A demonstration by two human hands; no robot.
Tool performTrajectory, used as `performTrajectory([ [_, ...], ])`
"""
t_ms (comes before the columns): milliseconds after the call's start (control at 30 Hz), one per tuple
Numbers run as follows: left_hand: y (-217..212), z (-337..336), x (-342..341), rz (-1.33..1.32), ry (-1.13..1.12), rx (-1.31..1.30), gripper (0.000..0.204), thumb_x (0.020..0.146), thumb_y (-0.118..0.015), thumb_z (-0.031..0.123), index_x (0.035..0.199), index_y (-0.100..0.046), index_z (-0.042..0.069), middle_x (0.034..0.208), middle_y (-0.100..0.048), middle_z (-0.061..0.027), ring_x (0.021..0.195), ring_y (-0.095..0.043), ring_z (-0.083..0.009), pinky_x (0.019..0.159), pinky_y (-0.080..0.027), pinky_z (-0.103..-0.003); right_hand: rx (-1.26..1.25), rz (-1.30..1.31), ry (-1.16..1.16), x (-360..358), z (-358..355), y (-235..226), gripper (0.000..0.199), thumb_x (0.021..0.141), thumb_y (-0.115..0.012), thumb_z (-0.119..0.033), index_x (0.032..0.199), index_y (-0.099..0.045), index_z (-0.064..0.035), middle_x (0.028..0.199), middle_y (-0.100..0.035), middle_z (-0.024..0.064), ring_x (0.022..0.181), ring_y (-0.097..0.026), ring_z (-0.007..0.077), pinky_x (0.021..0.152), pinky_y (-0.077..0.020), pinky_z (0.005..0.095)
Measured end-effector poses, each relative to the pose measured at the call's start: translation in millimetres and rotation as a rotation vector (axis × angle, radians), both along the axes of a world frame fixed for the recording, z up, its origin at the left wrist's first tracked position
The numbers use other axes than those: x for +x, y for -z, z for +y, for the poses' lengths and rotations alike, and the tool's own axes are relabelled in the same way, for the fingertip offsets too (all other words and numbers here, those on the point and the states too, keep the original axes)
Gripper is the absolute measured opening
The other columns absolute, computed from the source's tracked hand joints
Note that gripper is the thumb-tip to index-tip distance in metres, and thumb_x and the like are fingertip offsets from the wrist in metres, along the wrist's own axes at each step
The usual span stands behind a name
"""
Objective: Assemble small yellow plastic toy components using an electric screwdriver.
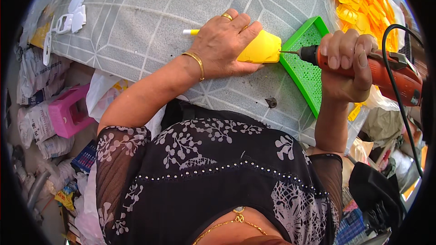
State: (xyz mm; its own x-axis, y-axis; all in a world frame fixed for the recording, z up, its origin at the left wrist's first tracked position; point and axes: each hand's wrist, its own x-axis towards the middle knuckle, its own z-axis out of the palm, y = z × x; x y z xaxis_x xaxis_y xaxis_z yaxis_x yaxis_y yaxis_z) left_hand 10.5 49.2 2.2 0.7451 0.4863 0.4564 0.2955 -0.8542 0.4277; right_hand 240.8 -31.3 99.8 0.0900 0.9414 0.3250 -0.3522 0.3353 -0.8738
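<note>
My left hand (227, 43) is closed over a flat yellow plastic piece (263, 47), pressing it against the table. A thin yellow stick with a white tip (187, 32) pokes out on the other side of that hand; whether it joins the piece is hidden under the palm. In my right hand (347, 61) is a red electric screwdriver (402, 79), held level and pointing left. Its long thin bit meets the right end of the yellow piece. Beneath the bit lies a green perforated triangular tray (297, 91).
Many yellow plastic parts (359, 0) are heaped at the far right. White plastic parts (75, 16) lie at the far left of the grey patterned table (136, 22). A black cord (393, 72) hangs by the screwdriver. Below the left edge are a pink plastic stool (68, 113) and bags.
</note>
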Motion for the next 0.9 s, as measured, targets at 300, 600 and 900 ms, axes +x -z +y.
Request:
performTrajectory([
  [300, 1.8, 0.4, 2.4, -0.043, 0.012, 0.048, 0.071, 0.069, -0.084, 0.046, 0.122, -0.061, 0.004, 0.106, -0.06, -0.0112, 0.1, -0.059, -0.0302, 0.082, -0.053, -0.041, 0.005, -0.008, 0.023, -0.9, 0.8, 2.6, 0.02, 0.092, -0.062, -0.011, 0.083, -0.045, -0.0127, 0.071, -0.049, 0.0021, 0.063, -0.052, 0.0168, 0.071, -0.047, 0.0364],
  [600, -2.4, 1.0, 2.5, 0.004, 0.026, 0.066, 0.068, 0.07, -0.083, 0.045, 0.119, -0.062, 0.002, 0.108, -0.06, -0.0103, 0.102, -0.059, -0.0291, 0.084, -0.053, -0.04, 0.035, -0.057, 0.013, -4.9, 3.4, 10.4, 0.017, 0.094, -0.062, -0.014, 0.086, -0.047, -0.0131, 0.07, -0.048, 0.0005, 0.061, -0.05, 0.0146, 0.067, -0.0446, 0.0342],
  [900, 2.9, -1.9, 3.2, 0.006, 0.024, 0.05, 0.071, 0.067, -0.085, 0.041, 0.126, -0.061, 0.008, 0.111, -0.062, -0.0074, 0.103, -0.062, -0.0297, 0.085, -0.053, -0.04, 0.045, -0.053, -0.089, -8.1, 15.5, 14.9, 0.02, 0.095, -0.061, -0.012, 0.084, -0.043, -0.0121, 0.068, -0.045, 0.0011, 0.057, -0.045, 0.0137, 0.061, -0.0432, 0.0317],
])
